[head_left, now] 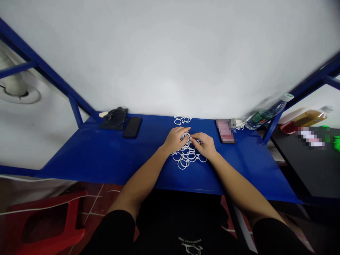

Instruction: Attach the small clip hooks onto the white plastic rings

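Observation:
White plastic rings (183, 163) with small tabs lie in a loose pile on the blue tabletop (111, 156). Over the far part of this pile, my left hand (174, 140) is closed on one white ring (186, 134), its index finger stretched along the top. From the other side my right hand (205, 145) pinches the same ring at its edge between thumb and fingers. Both hands partly cover the rings beneath them. A smaller group of white rings (186, 120) sits apart, close to the wall.
A black phone (132, 127) and a crumpled black item (117, 118) lie at the back left. At the back right are a phone with a lit screen (225, 131), a white cable (239, 124) and a leaning plastic bottle (268, 112). Blue frame bars flank the table.

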`<action>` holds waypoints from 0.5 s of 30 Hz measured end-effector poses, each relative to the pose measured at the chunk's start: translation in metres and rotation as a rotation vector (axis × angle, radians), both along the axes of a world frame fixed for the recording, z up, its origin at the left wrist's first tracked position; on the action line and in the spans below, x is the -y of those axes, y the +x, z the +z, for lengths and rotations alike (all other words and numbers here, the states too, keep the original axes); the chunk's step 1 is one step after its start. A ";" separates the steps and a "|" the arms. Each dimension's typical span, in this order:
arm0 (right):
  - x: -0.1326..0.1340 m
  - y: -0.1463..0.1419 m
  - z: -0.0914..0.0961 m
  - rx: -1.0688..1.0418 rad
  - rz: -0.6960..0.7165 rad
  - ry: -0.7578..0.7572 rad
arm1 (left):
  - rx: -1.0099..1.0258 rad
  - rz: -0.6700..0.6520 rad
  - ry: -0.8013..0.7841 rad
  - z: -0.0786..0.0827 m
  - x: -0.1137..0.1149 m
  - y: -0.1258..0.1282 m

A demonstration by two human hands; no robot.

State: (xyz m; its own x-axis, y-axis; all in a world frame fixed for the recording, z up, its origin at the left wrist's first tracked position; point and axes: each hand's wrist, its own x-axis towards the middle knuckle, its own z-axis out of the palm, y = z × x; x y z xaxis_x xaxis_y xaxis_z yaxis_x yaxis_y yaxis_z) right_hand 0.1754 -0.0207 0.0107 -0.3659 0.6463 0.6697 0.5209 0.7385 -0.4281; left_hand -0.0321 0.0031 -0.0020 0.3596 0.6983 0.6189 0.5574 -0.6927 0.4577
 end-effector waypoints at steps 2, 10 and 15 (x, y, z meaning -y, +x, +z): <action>-0.001 0.002 0.000 -0.029 -0.029 -0.007 | 0.013 -0.036 0.049 0.003 0.002 -0.001; 0.002 0.001 0.003 -0.168 0.003 -0.154 | -0.006 -0.108 0.117 0.000 0.003 0.002; 0.001 0.001 0.004 -0.269 0.034 -0.255 | -0.049 -0.097 0.113 -0.004 0.002 0.006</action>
State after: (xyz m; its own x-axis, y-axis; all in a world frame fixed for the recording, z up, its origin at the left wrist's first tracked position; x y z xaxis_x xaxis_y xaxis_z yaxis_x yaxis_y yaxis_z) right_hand 0.1767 -0.0218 0.0149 -0.2232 0.7952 0.5637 0.3418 0.6055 -0.7188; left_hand -0.0262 0.0012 -0.0063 0.4541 0.5855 0.6715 0.5051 -0.7901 0.3473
